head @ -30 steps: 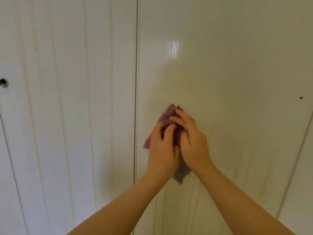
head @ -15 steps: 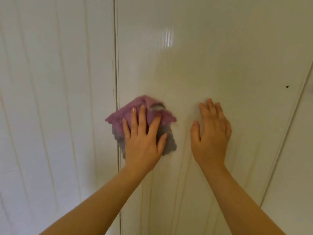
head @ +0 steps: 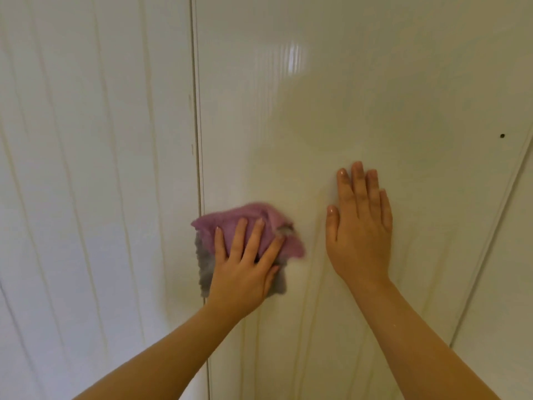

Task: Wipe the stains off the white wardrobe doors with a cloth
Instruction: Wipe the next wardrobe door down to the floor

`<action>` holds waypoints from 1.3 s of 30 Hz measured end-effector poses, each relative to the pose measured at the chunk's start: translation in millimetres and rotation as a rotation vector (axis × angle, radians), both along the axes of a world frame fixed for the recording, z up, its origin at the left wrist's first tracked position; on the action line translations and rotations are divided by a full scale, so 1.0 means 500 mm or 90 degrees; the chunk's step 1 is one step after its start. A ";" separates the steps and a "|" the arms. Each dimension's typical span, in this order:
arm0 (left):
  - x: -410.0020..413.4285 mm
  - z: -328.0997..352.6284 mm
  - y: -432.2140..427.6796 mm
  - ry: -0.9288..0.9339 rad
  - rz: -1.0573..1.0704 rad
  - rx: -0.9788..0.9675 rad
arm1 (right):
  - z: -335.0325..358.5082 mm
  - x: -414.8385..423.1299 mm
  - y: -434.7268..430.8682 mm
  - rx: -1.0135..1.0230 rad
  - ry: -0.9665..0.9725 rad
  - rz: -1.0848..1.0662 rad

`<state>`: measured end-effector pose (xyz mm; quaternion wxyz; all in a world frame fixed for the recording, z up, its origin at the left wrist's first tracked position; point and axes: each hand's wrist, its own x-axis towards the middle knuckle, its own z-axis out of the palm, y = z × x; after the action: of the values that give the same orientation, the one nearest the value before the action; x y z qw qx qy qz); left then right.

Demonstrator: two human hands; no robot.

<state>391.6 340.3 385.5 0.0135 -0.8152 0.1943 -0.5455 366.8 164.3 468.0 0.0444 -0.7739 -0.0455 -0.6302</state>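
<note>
Cloth (head: 259,216) is flat on the door (head: 375,90), pinned under the left hand (head: 245,267). Purple fold is on top, and a grey layer shows below and beside the palm. Long axis runs roughly up-down, bunched, not neat. The edge nearest the seam (head: 198,140) sits just beside it, not across. Neither hand touches the neighbouring door (head: 86,140).

Left fingers (head: 253,236) are spread and straight, pressing the cloth to the panel: no pinch, no curl round it. Right hand (head: 360,235) lies flat on bare door, fingers (head: 357,189) straight and close together, thumb out. It holds nothing and looks like a brace.

Relation that matters: the right hand is off to the side of the cloth and slightly higher. It is near but apart, with a strip of bare door between them. Only the left hand is on the cloth, so it does the wiping.

Faint yellowish vertical streaks (head: 307,307) run down the panel between and below the hands. Can't tell whether they are stains or reflections in the gloss. If stains, my read is that the next stroke goes across toward the right hand or down along them. A sideways sweep meets the brace hand, so that hand has to lift or shift. The cloth's edge on that side is blurred, so its exact outline is unclear.

Small dark dot (head: 502,135) sits well beyond the right hand, and there is glare (head: 294,56) high up.
</note>
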 end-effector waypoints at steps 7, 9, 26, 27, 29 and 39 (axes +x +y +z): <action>0.005 0.122 -0.024 -0.049 0.025 -0.086 | -0.005 -0.003 -0.003 -0.018 0.007 -0.028; 0.013 0.084 -0.011 -0.047 0.010 -0.022 | -0.004 -0.002 -0.011 -0.043 0.000 -0.032; 0.000 0.060 0.039 -0.050 -0.031 0.115 | -0.002 -0.007 -0.017 -0.052 -0.003 -0.028; 0.006 0.099 0.027 -0.066 -0.028 0.065 | 0.000 -0.007 -0.017 -0.043 -0.008 -0.010; 0.011 0.124 0.008 -0.068 -0.032 0.009 | 0.002 -0.011 -0.016 -0.027 -0.018 0.030; 0.014 0.123 -0.030 -0.074 -0.073 -0.012 | -0.003 -0.048 -0.073 -0.014 -0.050 0.065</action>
<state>398.7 325.3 446.8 -0.0145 -0.7698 0.2342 -0.5936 342.7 127.9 466.3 0.0664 -0.7457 -0.0933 -0.6564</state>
